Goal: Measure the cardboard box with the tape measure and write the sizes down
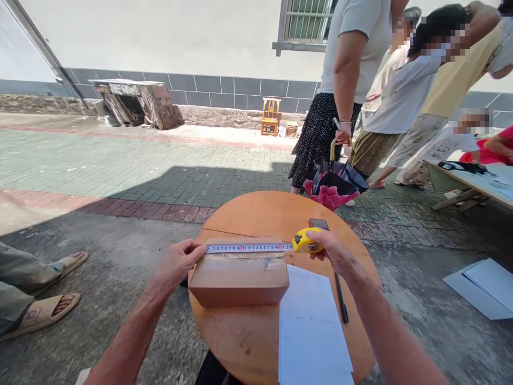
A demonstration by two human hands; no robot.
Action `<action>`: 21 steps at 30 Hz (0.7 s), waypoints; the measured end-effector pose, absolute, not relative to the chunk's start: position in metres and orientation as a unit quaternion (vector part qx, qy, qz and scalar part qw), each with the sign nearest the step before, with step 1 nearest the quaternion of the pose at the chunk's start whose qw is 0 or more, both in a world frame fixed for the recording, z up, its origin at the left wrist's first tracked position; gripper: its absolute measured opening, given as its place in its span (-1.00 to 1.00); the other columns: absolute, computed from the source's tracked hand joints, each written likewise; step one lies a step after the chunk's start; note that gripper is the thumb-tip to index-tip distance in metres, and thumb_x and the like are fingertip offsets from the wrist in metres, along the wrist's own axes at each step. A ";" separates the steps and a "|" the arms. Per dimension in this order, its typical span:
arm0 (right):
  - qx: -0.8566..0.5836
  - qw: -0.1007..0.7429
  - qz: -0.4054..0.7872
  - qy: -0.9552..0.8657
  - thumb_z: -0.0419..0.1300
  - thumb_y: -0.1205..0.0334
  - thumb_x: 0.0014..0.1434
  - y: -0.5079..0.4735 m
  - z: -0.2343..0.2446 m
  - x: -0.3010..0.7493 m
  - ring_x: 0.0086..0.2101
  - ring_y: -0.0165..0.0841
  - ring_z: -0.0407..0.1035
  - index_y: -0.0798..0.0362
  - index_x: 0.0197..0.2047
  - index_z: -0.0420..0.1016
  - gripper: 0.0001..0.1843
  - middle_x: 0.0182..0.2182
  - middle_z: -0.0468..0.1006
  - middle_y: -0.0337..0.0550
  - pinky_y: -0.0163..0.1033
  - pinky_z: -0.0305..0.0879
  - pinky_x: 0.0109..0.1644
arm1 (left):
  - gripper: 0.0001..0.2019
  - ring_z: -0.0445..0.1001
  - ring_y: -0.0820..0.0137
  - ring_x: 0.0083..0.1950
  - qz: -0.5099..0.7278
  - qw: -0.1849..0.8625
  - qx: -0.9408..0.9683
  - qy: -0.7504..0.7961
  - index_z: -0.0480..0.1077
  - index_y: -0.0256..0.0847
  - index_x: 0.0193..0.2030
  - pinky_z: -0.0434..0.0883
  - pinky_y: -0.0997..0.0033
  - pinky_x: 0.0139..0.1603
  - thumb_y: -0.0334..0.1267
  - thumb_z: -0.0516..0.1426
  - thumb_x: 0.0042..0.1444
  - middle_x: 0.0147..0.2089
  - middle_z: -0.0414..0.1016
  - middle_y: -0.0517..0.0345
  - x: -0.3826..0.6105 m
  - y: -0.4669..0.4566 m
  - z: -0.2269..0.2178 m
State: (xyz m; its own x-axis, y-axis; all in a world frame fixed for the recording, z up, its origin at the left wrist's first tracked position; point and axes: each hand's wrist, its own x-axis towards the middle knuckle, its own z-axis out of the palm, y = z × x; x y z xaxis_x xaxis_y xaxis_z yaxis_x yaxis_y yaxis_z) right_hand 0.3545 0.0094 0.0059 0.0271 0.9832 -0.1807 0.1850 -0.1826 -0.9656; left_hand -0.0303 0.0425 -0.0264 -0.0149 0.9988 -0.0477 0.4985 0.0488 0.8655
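Evidently, the left hand (186,259) pinches the blade's (248,248) free end above the box's (240,275) far left corner; the right hand (335,251) is closed round the case (306,240), just beyond the box's right side. This presumably keeps the blade taut and straight. Box sits on the table (236,342), lower centre of frame, long axis left to right; the blade runs parallel, free end pointing left.

Bare left hand (184,259) and bare right hand (332,249), 2 bare forearms (138,323), black cloth (211,370) partly visible between them.
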 end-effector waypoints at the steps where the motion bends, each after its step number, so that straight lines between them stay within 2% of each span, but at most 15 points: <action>1: -0.593 0.405 0.491 -0.493 0.18 -0.16 0.05 0.010 0.006 0.354 -0.62 -0.48 0.29 0.17 -0.27 0.52 -0.51 -0.54 0.50 -0.23 -0.40 0.03 -0.62 | -0.63 0.33 0.39 -0.46 0.341 0.370 0.599 0.624 0.51 -0.19 -0.42 0.24 0.49 -0.49 0.12 0.19 -0.07 -0.50 0.43 0.22 -0.030 0.041 -0.026; 8: -0.598 0.406 0.482 -0.495 0.18 -0.17 0.05 0.006 0.013 0.349 -0.57 -0.47 0.29 0.15 -0.28 0.51 -0.51 -0.47 0.54 -0.19 -0.38 0.08 -0.56 | -0.63 0.31 0.39 -0.47 0.359 0.370 0.601 0.611 0.47 -0.20 -0.48 0.23 0.48 -0.51 0.12 0.18 -0.08 -0.52 0.41 0.21 -0.024 0.041 -0.021; 16: -0.574 0.460 0.458 -0.500 0.24 -0.20 0.02 -0.045 0.044 0.343 -0.44 -0.33 0.38 0.08 -0.17 0.46 -0.48 -0.36 0.53 -0.11 -0.27 0.23 -0.42 | -0.60 0.38 0.36 -0.36 0.400 0.364 0.605 0.584 0.47 -0.23 -0.35 0.29 0.44 -0.35 0.13 0.15 0.01 -0.40 0.47 0.16 -0.029 0.038 0.000; 18: -0.565 0.439 0.480 -0.508 0.26 -0.21 0.00 -0.068 0.045 0.341 -0.39 -0.28 0.39 0.05 -0.11 0.43 -0.45 -0.34 0.52 -0.09 -0.22 0.28 -0.37 | -0.59 0.37 0.37 -0.36 0.412 0.366 0.607 0.572 0.46 -0.23 -0.33 0.29 0.44 -0.33 0.14 0.14 0.02 -0.39 0.46 0.17 -0.031 0.034 0.010; 21: -0.547 0.356 0.573 -0.496 0.30 -0.24 -0.08 -0.103 0.032 0.327 -0.31 -0.21 0.42 0.01 -0.03 0.38 -0.35 -0.32 0.51 -0.10 -0.16 0.34 -0.28 | -0.60 0.38 0.36 -0.34 0.416 0.374 0.621 0.549 0.45 -0.23 -0.29 0.30 0.44 -0.32 0.12 0.12 0.04 -0.37 0.47 0.16 -0.029 0.032 0.022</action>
State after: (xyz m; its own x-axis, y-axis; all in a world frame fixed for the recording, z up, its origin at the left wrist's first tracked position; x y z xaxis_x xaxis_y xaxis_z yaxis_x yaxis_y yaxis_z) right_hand 0.3274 -0.1030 0.0322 -0.1486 0.9503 -0.2736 0.1347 -0.2547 -0.9576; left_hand -0.0294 0.0319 0.0223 0.0514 0.9930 0.1068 0.3702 -0.1183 0.9214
